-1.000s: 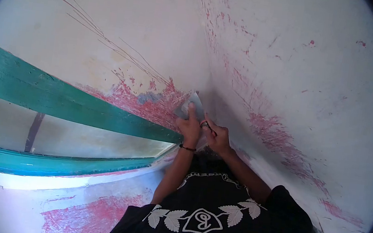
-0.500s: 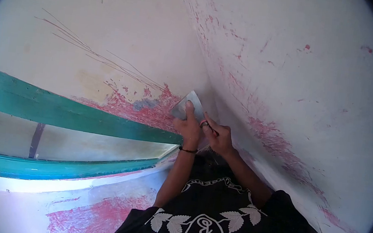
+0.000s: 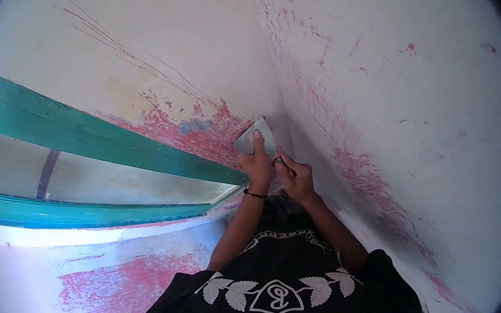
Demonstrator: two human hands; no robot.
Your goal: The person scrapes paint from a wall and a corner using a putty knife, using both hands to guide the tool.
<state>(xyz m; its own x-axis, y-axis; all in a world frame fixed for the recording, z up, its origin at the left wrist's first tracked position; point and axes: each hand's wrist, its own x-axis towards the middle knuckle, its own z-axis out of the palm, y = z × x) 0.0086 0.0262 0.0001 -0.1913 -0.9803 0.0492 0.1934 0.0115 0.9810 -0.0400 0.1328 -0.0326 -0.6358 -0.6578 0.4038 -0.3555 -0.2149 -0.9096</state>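
A flat metal scraper lies against the wall near the corner, beside the red scraped patch. My left hand presses on its blade with the thumb, the other fingers bent around its edge; a dark bracelet is on that wrist. My right hand is closed on the scraper's dark handle, just right of my left hand. The blade's upper tip touches the wall at the patch's right end.
A green frame runs along the left below the patch, with a second green bar lower down. The right wall bears red streaks. Another red patch shows at the lower left.
The view has shifted a little, so the green frame appears higher. Both hands and the scraper have moved slightly right and up in view; the grip looks the same.
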